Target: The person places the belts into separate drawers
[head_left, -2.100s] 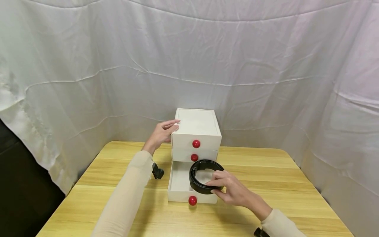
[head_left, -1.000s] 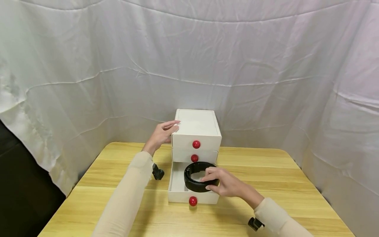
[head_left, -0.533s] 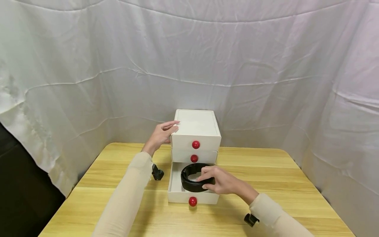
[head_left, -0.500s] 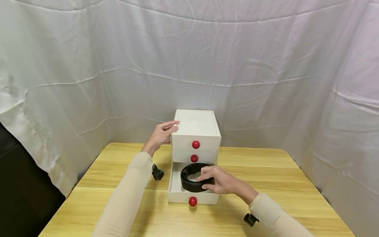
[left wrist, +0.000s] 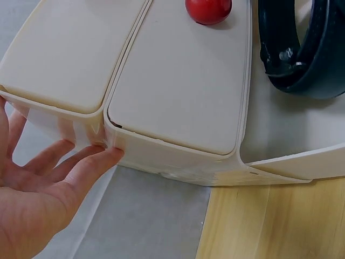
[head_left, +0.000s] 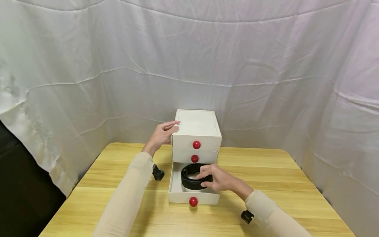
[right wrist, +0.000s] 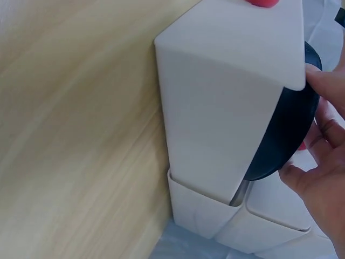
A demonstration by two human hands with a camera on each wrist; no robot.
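A coiled black leather belt (head_left: 192, 176) sits inside the pulled-out bottom drawer (head_left: 177, 184) of a small white three-drawer chest (head_left: 196, 126), its right side pinched by the person's right hand (head_left: 214, 177), whose fingers curl over the top of the coil's rim while the thumb closes on the outer face. From the right wrist view the belt (right wrist: 288, 127) rests against the drawer's side wall, with the fingertips (right wrist: 323, 86) pressed to its edge. The left hand (head_left: 161, 133) rests flat against the left side of the chest near its top, fingers straight and close together, touching the plastic wall; the left wrist view shows those fingers (left wrist: 86, 164) laid along the chest's side. Each drawer front bears a round red knob (head_left: 193, 201). The chest stands on a light wooden table (head_left: 281, 184), backed by draped white cloth (head_left: 118, 65).
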